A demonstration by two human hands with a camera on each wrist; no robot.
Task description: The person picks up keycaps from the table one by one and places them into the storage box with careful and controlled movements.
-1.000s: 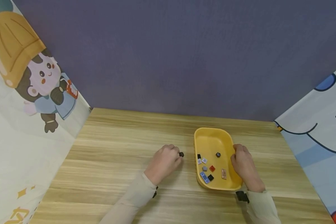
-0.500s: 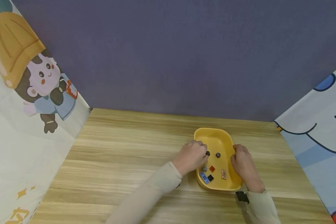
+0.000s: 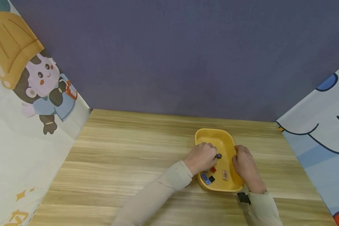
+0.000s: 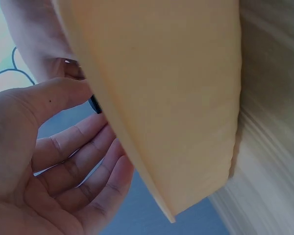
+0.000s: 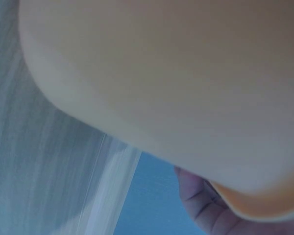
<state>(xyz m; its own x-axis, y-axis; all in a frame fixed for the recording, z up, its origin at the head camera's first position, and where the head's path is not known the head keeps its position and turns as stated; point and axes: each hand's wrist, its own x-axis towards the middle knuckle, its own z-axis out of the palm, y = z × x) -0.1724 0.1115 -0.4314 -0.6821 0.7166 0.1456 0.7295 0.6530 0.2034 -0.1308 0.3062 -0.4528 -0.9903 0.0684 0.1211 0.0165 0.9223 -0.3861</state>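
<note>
A yellow plastic tray (image 3: 225, 138) stands on the wooden table with several small pieces in it. My left hand (image 3: 202, 158) reaches over its left rim, pinching a small black piece (image 4: 94, 104) between thumb and fingertips. The tray wall partly hides that piece in the left wrist view. Just beyond my fingertips lies a dark block (image 3: 219, 155) on the tray floor. My right hand (image 3: 246, 166) grips the tray's right rim; the right wrist view shows its fingers (image 5: 198, 200) at the rim.
Inside the tray lie a blue tile (image 3: 205, 178), a black square piece (image 3: 212, 179), a red piece (image 3: 213, 169) and a pinkish tile (image 3: 225, 175). My left hand covers other pieces. A dark purple panel (image 3: 169, 62) rises behind the table (image 3: 124, 141).
My left hand has moved right from the bare table, carrying the black piece over the left rim into the tray. My right hand stays on the right rim.
</note>
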